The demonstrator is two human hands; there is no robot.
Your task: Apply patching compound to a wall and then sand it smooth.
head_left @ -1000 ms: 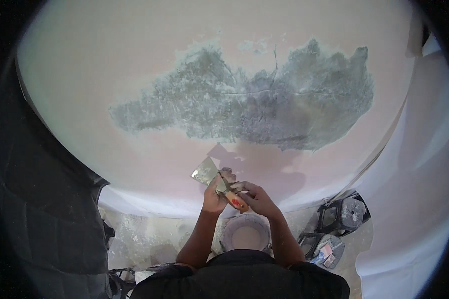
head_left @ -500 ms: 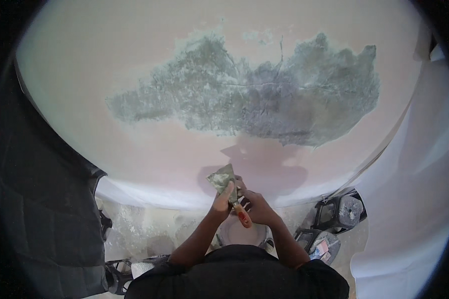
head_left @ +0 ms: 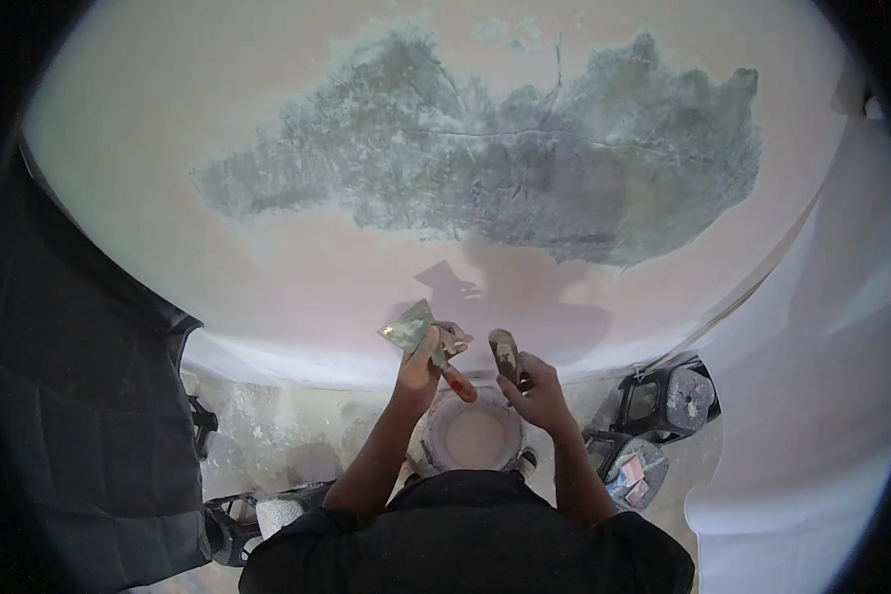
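Note:
In my left hand is a putty knife with a reddish-orange wooden handle. Its wide blade, smeared pale, points up and to the left, and the handle slants down to the right. My right hand is closed around a narrow, round-ended brownish object, held upright; its kind I cannot make out. The two hands are apart, above a round bucket with a pinkish-grey mix inside. In front of them stretches a pale pink wall with a large rough grey patch.
Dark stools stand at the lower right, with a small package on the nearer one. Another dark stool is at lower left. Black sheeting hangs on the left, white sheeting on the right. The floor is splattered.
My hands have separated: the left moved left with the putty knife, the right moved right. The brownish object and bucket now show clearly. The view has shifted, so the grey patch appears higher.

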